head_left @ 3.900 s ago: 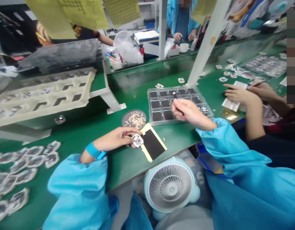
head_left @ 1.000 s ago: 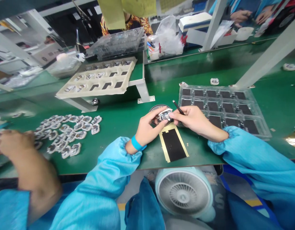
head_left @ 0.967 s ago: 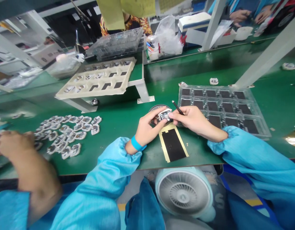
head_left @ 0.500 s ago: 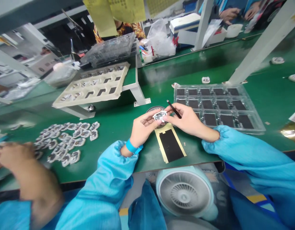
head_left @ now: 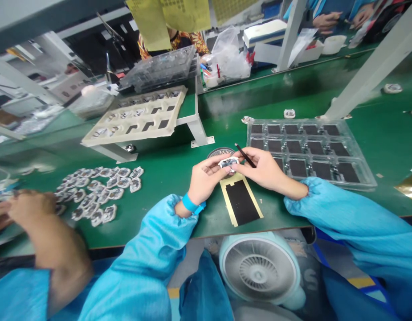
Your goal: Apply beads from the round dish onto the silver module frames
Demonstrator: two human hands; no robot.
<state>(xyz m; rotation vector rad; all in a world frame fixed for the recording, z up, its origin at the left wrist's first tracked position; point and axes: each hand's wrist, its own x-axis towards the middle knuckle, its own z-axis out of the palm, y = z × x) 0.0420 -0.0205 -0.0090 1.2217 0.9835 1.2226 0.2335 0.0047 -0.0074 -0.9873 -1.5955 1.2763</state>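
A small white part with a grey, detailed face [head_left: 228, 163] is held between both hands above the green table. My left hand [head_left: 206, 178] grips its left side, thumb on the near edge. At its right edge are the thumb and fingers of my right hand [head_left: 263, 169], which also holds a slim black tool [head_left: 245, 155] slanting up to the left. Behind the hands lies a round dish [head_left: 220, 152], partly hidden. A yellow-edged sheet with a black film [head_left: 242, 203] lies just below the hands.
Clear tray of black squares [head_left: 348, 172] at right; many white parts [head_left: 95, 191] at left. A beige tray [head_left: 125, 138] rests on a raised stand. A co-worker's arm [head_left: 48, 227] is at far left, a fan [head_left: 259, 272] below the table edge, and a slanted post [head_left: 366, 67] at right.
The view has shifted slightly, so most things appear a little further right. The white part appears tilted differently between my fingers. Both hands keep their hold.
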